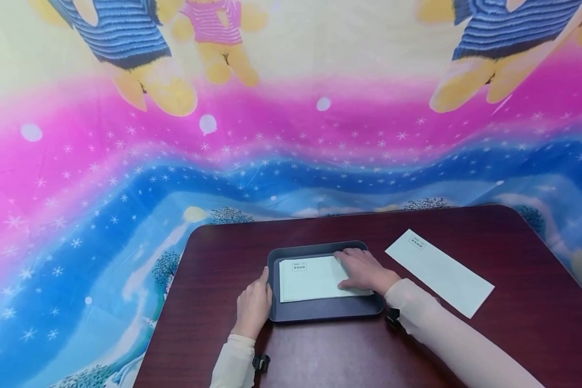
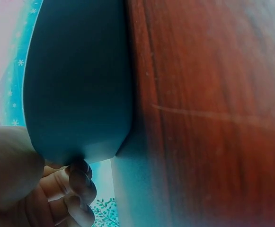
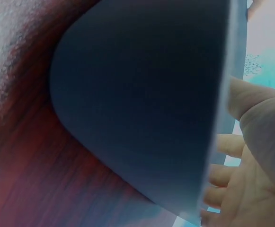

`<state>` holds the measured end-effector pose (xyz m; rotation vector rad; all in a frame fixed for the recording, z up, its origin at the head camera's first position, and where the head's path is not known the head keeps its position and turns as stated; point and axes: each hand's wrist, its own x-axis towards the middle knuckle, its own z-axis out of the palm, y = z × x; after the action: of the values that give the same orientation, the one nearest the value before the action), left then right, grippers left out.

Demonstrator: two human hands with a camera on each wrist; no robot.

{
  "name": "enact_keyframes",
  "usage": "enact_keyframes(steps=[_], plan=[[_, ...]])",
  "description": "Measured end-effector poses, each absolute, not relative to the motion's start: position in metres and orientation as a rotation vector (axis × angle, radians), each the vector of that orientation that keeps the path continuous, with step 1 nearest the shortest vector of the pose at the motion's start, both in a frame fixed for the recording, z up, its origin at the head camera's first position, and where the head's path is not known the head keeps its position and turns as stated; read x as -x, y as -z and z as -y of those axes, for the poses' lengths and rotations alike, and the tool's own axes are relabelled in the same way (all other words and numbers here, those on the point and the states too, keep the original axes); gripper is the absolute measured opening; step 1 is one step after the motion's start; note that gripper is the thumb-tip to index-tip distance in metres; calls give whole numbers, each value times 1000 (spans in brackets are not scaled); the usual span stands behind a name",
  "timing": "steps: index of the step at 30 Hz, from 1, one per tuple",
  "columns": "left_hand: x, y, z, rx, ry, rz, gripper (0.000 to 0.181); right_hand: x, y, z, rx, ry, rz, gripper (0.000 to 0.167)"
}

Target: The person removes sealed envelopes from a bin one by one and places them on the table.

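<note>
A dark grey tray (image 1: 327,311) sits on the table and holds a small stack of pale envelopes (image 1: 315,283), the top one with a printed box at its upper left. At the tray's left side is my left hand (image 1: 253,307), its thumb along the rim and its fingers bent against the outer wall (image 2: 80,94), as the left wrist view shows. My right hand (image 1: 361,271) rests on the right part of the stack, thumb and fingers spread apart. In the right wrist view, the tray wall (image 3: 137,94) partly hides the fingers of that hand.
A single pale envelope (image 1: 441,274) lies slanted on the dark red-brown table (image 1: 320,355), to the right of the tray. Behind the table hangs a printed cloth (image 1: 296,134) with bears and snowflakes. A dark strap device (image 1: 261,362) sits at the left wrist.
</note>
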<state>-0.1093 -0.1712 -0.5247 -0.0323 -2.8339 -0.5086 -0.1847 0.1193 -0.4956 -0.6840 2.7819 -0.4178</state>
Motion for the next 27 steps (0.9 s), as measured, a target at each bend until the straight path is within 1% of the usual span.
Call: enact_keyframes(steps=[12,20,27], plan=[[107,526,172,32,498,2843,46,187,501,-116,667,369,-2884,82],[108,526,172,27,491,2838,45,188,500,-116,662,481,-2936,69],[108,524,171,21,499,2841,45,189,498,-115,644,534,-2927,61]])
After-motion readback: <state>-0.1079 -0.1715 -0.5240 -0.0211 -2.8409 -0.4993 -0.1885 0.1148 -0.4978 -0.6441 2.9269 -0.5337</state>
